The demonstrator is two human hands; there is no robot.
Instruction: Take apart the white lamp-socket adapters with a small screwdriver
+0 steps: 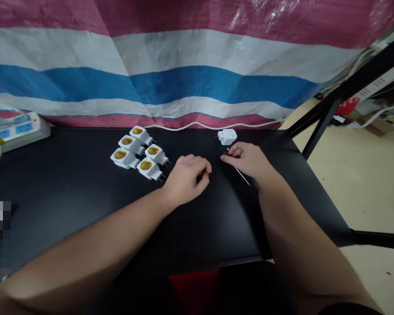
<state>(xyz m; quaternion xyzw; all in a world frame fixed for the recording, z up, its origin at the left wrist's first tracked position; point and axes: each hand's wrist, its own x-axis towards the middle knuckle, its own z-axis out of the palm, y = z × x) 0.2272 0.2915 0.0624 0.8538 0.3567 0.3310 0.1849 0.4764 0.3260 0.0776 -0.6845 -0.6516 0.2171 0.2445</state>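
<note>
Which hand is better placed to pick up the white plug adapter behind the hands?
Probably the right hand: its fingers lie just in front of the adapter. The left hand is farther from it and sits closer to the sockets.

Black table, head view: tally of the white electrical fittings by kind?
Plug-in lamp sockets with brass centres: 5
White plug adapter: 1
White power strip: 1
Total: 7
</note>
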